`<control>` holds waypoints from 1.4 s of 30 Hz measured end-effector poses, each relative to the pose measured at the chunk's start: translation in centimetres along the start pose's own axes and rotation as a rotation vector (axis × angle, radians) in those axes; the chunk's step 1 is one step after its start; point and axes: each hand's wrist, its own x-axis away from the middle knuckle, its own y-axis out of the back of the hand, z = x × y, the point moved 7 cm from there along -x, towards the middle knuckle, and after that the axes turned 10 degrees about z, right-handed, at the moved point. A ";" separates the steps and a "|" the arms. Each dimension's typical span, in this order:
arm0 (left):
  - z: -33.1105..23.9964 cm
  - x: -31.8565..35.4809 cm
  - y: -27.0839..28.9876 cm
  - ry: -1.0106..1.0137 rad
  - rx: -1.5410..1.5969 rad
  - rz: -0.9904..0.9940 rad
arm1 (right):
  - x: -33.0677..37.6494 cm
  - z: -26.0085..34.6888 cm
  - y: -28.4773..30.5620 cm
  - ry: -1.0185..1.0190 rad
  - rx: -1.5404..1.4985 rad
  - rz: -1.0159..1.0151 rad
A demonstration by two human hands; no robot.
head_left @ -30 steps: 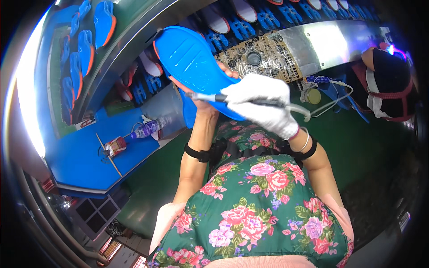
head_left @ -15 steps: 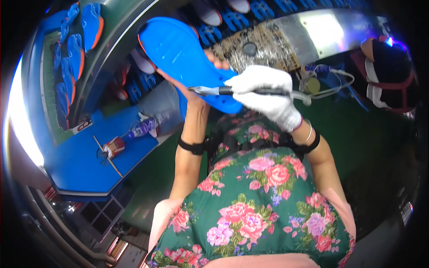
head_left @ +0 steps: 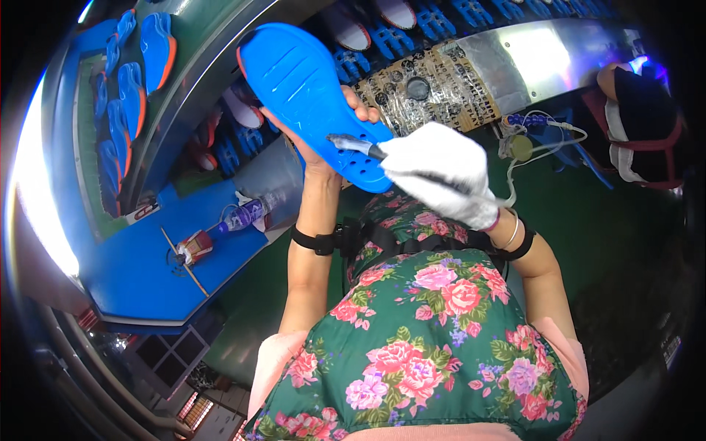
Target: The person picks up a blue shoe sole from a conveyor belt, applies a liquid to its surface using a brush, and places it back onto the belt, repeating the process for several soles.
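Note:
A blue shoe sole [head_left: 290,77] with an orange edge at its far left end is held up in front of me, its ridged face showing. My bare left hand [head_left: 312,156] is closed around its middle from beneath, fingertips curling over the right edge. White-gloved, my right hand [head_left: 445,173] pinches a dark-handled brush [head_left: 351,143]. The brush's wet-looking bristles lie at the sole's near part, beside several small holes; whether they press on the surface I cannot tell. The glove hides most of the handle.
Several blue soles with orange edges [head_left: 158,55] stand on a green conveyor [head_left: 190,26] at the left. A blue table [head_left: 132,268] carries a purple-labelled bottle [head_left: 243,214] and a small container with a stick [head_left: 195,248]. Ahead, a taped panel [head_left: 448,84] adjoins a metal plate.
The brush has moved from across the sole's left edge onto its holed near part, and its handle slants more. The sole has turned slightly, showing its holes and ridges more plainly.

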 end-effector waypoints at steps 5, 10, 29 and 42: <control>0.3 -1.1 0.6 0.319 -0.038 0.016 | 0.6 1.1 -2.3 0.115 -0.016 0.177; 0.3 -1.6 0.2 0.412 0.078 0.067 | -0.7 -0.3 -1.0 0.062 -0.323 0.223; 1.2 1.7 3.7 0.869 -0.402 -0.098 | 2.4 1.0 -5.5 0.140 -0.028 0.234; 4.1 5.2 3.7 0.640 0.306 0.094 | 2.8 -1.5 -0.3 -0.360 -0.315 -0.169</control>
